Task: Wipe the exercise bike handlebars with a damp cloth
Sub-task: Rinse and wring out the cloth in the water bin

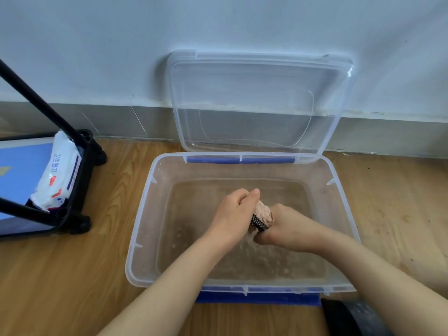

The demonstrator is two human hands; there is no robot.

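Wooden floor [72,275], clear tub [143,214] of shallow water. Item: pink cloth [263,213], twisted over the water, gripped at either end by left hand [232,214] and right hand [283,229], fingers curled tight. Advice: wring until merely damp, drips falling inside tub.

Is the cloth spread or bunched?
Bunched: the pinkish black-netted cloth is a tight roll gripped by left hand and right hand.
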